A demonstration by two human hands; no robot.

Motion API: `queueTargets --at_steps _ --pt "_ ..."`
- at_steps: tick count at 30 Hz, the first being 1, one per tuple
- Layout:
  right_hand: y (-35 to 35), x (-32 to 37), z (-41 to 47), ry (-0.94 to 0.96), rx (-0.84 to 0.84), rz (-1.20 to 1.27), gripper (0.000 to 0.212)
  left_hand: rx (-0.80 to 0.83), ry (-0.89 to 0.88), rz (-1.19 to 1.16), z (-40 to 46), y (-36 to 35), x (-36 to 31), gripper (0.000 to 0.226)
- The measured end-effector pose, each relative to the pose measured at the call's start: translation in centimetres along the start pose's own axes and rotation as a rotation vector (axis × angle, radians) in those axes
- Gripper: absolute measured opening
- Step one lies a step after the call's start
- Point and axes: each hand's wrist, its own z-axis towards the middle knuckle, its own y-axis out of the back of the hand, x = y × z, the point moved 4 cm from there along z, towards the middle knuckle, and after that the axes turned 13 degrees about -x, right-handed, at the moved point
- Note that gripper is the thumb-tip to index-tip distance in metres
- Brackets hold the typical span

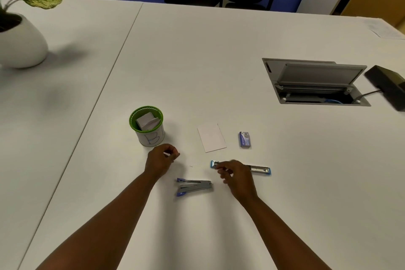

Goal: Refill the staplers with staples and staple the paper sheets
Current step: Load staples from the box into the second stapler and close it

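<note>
A light-blue stapler [258, 168] lies flat and folded open on the white table [197, 61]. My right hand [237, 178] hovers over its left part, fingers curled at its metal channel; whether they pinch staples is too blurred to tell. A purple-tipped grey stapler [194, 186] lies shut in front, between my two hands. My left hand [161, 159] is just in front of the green cup, fingertips pinched on something small and pale. A small stack of white paper sheets [212, 137] lies behind the staplers, with a blue staple box [244, 139] to its right.
A green-rimmed cup [147, 126] holding folded papers stands left of the sheets. A tiny pale scrap [191, 166] lies between my hands. An open cable hatch [315, 82] and a black device [389, 85] sit far right, a potted plant [19, 35] far left, chairs behind the table.
</note>
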Motion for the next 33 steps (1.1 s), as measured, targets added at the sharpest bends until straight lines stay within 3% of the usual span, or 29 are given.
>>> queueTargets --at_steps 3,9,16,21,27,33 --pt "-2.5 2.0 1.0 0.127 0.091 -0.103 0.02 -0.064 -0.098 0.189 -0.3 0.9 0.8 0.006" --pt "-6.4 2.6 2.5 0.235 0.21 -0.437 0.022 -0.108 -0.227 0.368 -0.8 2.5 2.4 0.027" --pt "-7.9 2.3 2.9 0.357 0.262 -0.623 0.026 0.202 -0.282 0.764 0.3 2.3 3.0 0.049" --pt "-8.9 3.1 2.6 0.504 0.307 -0.791 0.023 0.208 -0.275 0.807 0.7 2.2 2.6 0.046" --pt "-9.5 5.6 1.8 0.831 0.339 -0.976 0.009 0.215 -0.265 0.819 0.8 2.2 2.5 0.045" --pt "-10.9 4.7 2.5 0.859 0.442 -0.955 0.028 0.222 -0.262 0.824 0.7 2.2 2.5 0.046"
